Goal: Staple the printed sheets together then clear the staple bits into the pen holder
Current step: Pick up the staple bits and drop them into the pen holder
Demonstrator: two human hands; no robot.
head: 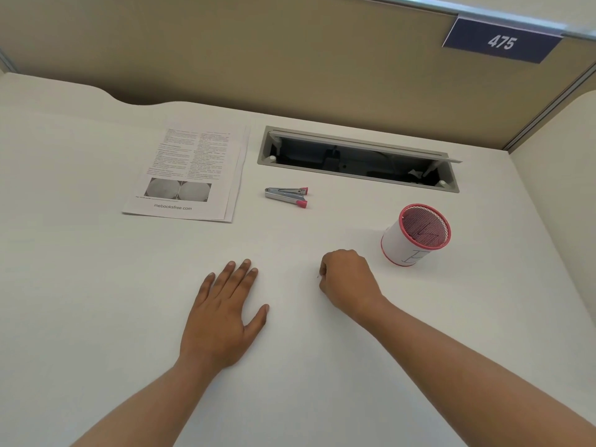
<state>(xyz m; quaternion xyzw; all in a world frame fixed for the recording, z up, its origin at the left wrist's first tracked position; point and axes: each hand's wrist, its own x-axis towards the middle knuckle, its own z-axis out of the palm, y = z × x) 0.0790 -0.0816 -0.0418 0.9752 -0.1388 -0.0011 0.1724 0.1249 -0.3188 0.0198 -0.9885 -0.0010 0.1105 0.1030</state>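
The printed sheets (190, 175) lie in a slightly fanned stack at the back left of the white desk. To their right lies a silver stapler (286, 197) with pink ends. A pink mesh pen holder (416, 234) wrapped in white paper stands at the right. My left hand (225, 314) lies flat on the desk, fingers straight. My right hand (348, 280) is curled on the desk just left of the pen holder, and a tiny pale bit shows at its fingertips; whether it is a staple I cannot tell.
An open cable hatch (358, 158) is sunk into the white desk (96, 285) behind the stapler. A beige partition with a blue sign reading 475 (501, 41) rises at the back, and another panel closes off the right side.
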